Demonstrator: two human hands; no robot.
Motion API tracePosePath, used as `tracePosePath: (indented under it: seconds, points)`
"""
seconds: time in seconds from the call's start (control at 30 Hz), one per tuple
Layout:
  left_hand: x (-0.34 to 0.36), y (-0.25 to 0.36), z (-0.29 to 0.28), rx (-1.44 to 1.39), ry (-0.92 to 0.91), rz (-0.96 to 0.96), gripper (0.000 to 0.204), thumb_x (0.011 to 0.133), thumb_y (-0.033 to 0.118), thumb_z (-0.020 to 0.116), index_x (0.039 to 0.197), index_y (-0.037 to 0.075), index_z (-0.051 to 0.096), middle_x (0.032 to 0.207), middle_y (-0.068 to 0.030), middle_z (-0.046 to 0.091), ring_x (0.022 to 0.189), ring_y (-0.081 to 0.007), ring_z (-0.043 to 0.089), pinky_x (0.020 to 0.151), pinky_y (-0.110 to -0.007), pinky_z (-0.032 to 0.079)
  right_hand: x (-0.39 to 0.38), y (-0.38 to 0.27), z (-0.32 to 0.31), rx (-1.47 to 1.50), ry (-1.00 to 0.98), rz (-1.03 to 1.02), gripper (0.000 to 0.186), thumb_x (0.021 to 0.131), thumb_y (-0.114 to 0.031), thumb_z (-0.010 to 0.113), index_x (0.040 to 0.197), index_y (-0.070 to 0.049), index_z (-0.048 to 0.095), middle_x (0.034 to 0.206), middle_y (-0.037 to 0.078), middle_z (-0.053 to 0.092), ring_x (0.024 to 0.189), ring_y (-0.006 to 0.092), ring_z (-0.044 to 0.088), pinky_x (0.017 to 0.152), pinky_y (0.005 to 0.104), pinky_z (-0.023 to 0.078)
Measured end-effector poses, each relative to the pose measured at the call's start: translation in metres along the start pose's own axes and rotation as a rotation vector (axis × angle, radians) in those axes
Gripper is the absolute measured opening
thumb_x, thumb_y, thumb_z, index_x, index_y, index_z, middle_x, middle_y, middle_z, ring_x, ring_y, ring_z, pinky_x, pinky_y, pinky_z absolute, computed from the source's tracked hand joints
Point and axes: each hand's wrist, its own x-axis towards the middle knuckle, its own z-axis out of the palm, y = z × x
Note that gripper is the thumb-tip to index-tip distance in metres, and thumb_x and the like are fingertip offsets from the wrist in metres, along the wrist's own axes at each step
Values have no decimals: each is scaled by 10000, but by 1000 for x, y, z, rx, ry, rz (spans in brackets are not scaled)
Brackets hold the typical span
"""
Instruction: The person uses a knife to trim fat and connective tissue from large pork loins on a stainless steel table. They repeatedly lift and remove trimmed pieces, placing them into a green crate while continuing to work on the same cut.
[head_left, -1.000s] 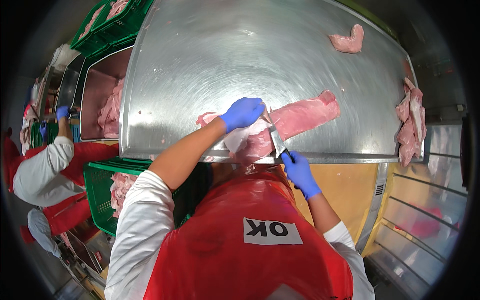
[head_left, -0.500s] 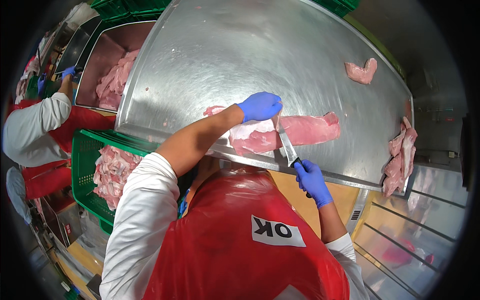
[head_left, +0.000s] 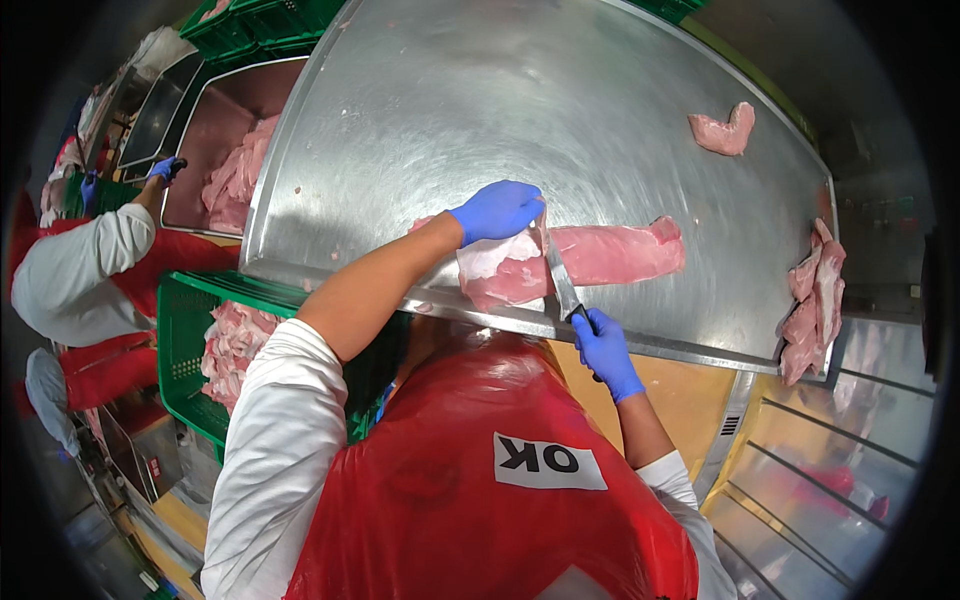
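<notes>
A long pink piece of meat (head_left: 620, 254) lies along the near edge of the metal table, with a white fatty layer on its left part. My left hand (head_left: 497, 212), in a blue glove, pinches a thin strip of meat (head_left: 543, 222) and pulls it up from the piece. In my right hand (head_left: 608, 352), also gloved in blue, is the black handle of a knife (head_left: 563, 278). The blade points away from me and lies against the meat beside the lifted strip. My left hand and forearm hide part of the meat's left end.
A curved meat piece (head_left: 722, 130) lies at the table's (head_left: 420, 110) far right, and several pieces (head_left: 815, 300) overlap its right edge. Left of me stand a green crate (head_left: 180, 340) of trimmings and a metal bin (head_left: 192, 180) of meat. A co-worker's gloved hand (head_left: 165, 168) holds a knife beside the bin.
My left hand has shifted a little left with the strip, and the knife has moved left along the meat with my right hand. The co-worker's hand has moved toward the bin.
</notes>
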Motion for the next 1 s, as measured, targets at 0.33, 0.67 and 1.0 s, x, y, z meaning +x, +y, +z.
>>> tracePosePath:
  seconds: [0.33, 0.67, 1.0]
  points:
    - [-10, 8, -10, -6, 6, 3, 411, 1075, 356, 491, 1065, 11, 713, 947, -252, 709, 896, -443, 672, 838, -478, 529, 24, 29, 22, -18, 77, -194, 289, 1053, -281, 647, 1080, 3, 694, 781, 121, 646, 720, 177, 575, 698, 380, 497]
    - [-20, 9, -24, -159, 74, -68, 368, 1072, 316, 530, 1066, -9, 703, 844, -192, 677, 787, -302, 645, 800, -413, 527, 21, 23, 29, -105, 81, -274, 284, 1035, -271, 654, 1107, -1, 707, 876, 208, 713, 774, 288, 678, 751, 406, 530]
    - [-134, -103, -16, 330, -269, -381, 435, 1007, 450, 606, 1127, 52, 735, 999, -242, 725, 970, -440, 692, 936, -506, 544, -73, 68, -40, 97, 250, 57, 219, 1073, -269, 649, 1082, -60, 715, 684, -5, 587, 500, 64, 508, 465, 254, 400]
